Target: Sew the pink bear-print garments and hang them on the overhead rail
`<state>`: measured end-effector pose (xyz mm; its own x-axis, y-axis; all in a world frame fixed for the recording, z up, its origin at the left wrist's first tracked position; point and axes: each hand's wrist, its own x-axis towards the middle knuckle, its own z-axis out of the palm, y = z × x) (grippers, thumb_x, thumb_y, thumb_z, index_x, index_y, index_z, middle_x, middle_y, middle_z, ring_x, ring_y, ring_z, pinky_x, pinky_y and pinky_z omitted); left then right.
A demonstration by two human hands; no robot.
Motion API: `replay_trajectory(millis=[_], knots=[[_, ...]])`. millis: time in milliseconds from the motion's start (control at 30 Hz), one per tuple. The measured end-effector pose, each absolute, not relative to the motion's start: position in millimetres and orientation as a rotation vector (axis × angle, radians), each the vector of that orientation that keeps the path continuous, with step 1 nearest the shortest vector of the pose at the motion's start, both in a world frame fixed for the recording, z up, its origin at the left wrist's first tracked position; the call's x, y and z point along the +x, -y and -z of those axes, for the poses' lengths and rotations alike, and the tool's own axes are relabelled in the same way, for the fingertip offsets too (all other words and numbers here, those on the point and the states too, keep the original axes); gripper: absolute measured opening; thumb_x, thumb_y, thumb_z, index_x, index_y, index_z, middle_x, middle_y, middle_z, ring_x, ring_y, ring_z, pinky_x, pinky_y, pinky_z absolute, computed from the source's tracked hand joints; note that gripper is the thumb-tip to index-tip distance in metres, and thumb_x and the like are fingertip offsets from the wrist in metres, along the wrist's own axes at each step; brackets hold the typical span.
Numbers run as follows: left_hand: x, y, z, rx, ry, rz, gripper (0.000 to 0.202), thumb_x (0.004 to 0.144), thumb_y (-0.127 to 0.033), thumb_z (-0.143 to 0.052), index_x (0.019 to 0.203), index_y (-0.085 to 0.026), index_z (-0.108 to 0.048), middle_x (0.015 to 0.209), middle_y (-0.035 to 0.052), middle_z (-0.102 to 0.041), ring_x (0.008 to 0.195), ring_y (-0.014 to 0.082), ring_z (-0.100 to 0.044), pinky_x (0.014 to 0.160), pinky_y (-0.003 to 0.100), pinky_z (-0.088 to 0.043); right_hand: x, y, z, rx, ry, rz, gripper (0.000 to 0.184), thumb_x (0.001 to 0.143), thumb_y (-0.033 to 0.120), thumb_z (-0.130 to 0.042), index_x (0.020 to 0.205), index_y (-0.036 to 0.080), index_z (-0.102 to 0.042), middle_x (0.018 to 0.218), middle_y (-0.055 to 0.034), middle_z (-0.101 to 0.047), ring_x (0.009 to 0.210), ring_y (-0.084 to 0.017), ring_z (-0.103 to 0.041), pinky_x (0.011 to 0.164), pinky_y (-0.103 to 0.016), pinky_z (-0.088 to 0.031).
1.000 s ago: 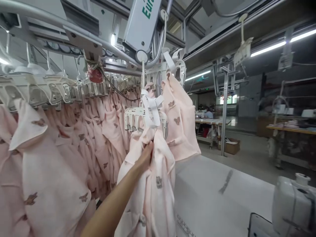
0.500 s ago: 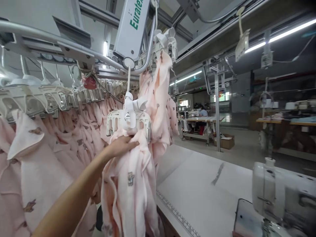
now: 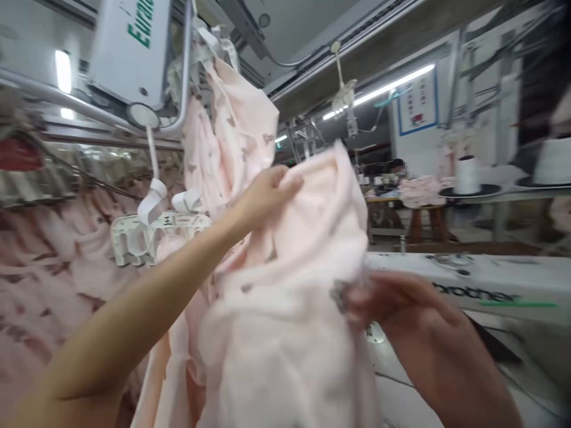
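A pale pink garment (image 3: pixel 289 333) of soft cloth with small printed figures is spread in front of me, blurred by movement. My left hand (image 3: pixel 277 193) is closed on its upper edge, thumb on top of the cloth. At the garment's right side, my right hand (image 3: pixel 388 303) is closed on the fabric, its fingertips smeared and partly hidden. Left of my hands hangs a white plastic clip hanger (image 3: pixel 160 229) with white straps, and more pink cloth (image 3: pixel 172 246) hangs at it. Behind my left hand, another pink garment (image 3: pixel 243 113) hangs from the rail.
A white Brother sewing machine (image 3: pixel 491 285) stands at the right, close to my right forearm. Rows of pink garments (image 3: pixel 53 297) hang along the left. Overhead is a rail with a white Euratex box (image 3: pixel 131 53). Thread cones (image 3: pixel 467 173) and a person (image 3: pixel 393 169) are farther back.
My view has turned right. My left hand has moved from the cloth under the hanger to a garment held up on the right, and my right hand has come into view on it.
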<state>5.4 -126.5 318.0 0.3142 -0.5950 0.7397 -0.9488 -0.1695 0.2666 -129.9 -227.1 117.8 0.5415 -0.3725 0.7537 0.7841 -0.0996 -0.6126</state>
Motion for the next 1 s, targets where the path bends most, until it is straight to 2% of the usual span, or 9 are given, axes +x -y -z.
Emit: replay_trajectory(millis=[67,167,367,433,533,600,700,800,1000], knots=[[7,147,-294,1.974,1.579,-0.692,0.019,0.075,-0.029,-0.053,0.064,-0.014,-0.051,0.057,-0.0033,-0.047,0.055,0.0103,-0.046,0.05,0.022,-0.031,-120,224,-147,-1.417,0.233,0.959,0.041,0.083,0.053,-0.053,0.112,0.025,-0.048,0.104,-0.0076,-0.058,0.084,-0.023,-0.059,0.067,-0.034,-0.052],[1,155,-276,2.034,1.712,-0.712,0.016,0.072,-0.024,-0.05,0.06,-0.016,-0.045,0.054,-0.004,-0.043,0.053,0.0102,-0.041,0.049,0.023,-0.025,-89,233,-151,-1.669,-0.187,1.081,0.048,0.074,0.053,-0.063,0.104,0.021,-0.043,0.097,-0.0058,-0.053,0.082,-0.022,-0.056,0.068,-0.037,-0.049],[-14,117,-287,2.06,1.693,-0.711,0.016,0.076,-0.027,-0.047,0.064,-0.017,-0.046,0.057,-0.0037,-0.043,0.054,0.0112,-0.042,0.05,0.022,-0.025,-71,245,-126,-1.729,-0.45,1.822,0.039,0.073,0.034,-0.063,0.105,0.021,-0.043,0.11,-0.0094,-0.045,0.106,-0.027,-0.043,0.088,-0.042,-0.038],[-5,98,-280,2.094,1.649,-0.621,0.019,0.079,-0.033,-0.047,0.067,-0.018,-0.048,0.058,-0.0038,-0.044,0.054,0.0115,-0.043,0.049,0.022,-0.027,-83,245,-119,-1.692,-0.319,1.548,0.031,0.078,0.033,-0.057,0.105,0.021,-0.048,0.107,-0.0085,-0.049,0.103,-0.026,-0.046,0.086,-0.04,-0.038],[24,74,-239,2.181,1.587,-0.248,0.021,0.081,-0.039,-0.046,0.079,-0.02,-0.055,0.069,-0.0031,-0.055,0.063,0.0137,-0.052,0.055,0.021,-0.036,-105,245,-94,-1.451,0.018,0.605,0.028,0.08,0.039,-0.056,0.099,0.018,-0.057,0.09,-0.0072,-0.059,0.082,-0.022,-0.056,0.068,-0.032,-0.045],[46,67,-192,2.274,1.57,0.092,0.02,0.08,-0.036,-0.048,0.091,-0.023,-0.058,0.084,-0.0015,-0.062,0.077,0.0173,-0.057,0.066,0.023,-0.041,-115,244,-68,-1.169,0.101,0.22,0.034,0.079,0.042,-0.061,0.098,0.015,-0.06,0.084,-0.0079,-0.061,0.075,-0.021,-0.058,0.064,-0.028,-0.045],[60,75,-115,2.325,1.62,0.371,0.031,0.074,-0.02,-0.052,0.104,-0.027,-0.06,0.098,0.001,-0.064,0.095,0.0221,-0.056,0.084,0.031,-0.039,-122,238,-27,-0.936,-0.047,0.19,0.033,0.078,0.038,-0.066,0.099,0.013,-0.061,0.08,-0.0068,-0.063,0.074,-0.018,-0.059,0.068,-0.026,-0.044],[46,101,-60,2.057,1.563,0.518,0.04,0.077,-0.023,-0.053,0.117,-0.027,-0.052,0.119,0.0021,-0.056,0.111,0.0209,-0.048,0.094,0.031,-0.034,-126,231,-1,-0.901,-0.177,0.299,0.037,0.075,0.038,-0.069,0.103,0.015,-0.061,0.084,-0.0062,-0.064,0.078,-0.02,-0.06,0.072,-0.027,-0.044],[12,144,-27,1.837,1.331,0.591,0.014,0.082,-0.03,-0.048,0.085,-0.02,-0.058,0.084,0.0005,-0.061,0.075,0.0146,-0.054,0.066,0.023,-0.04,-163,238,10,-1.259,-0.315,0.47,0.032,0.086,0.043,-0.054,0.109,0.021,-0.059,0.098,-0.0049,-0.061,0.087,-0.022,-0.056,0.077,-0.03,-0.043]])
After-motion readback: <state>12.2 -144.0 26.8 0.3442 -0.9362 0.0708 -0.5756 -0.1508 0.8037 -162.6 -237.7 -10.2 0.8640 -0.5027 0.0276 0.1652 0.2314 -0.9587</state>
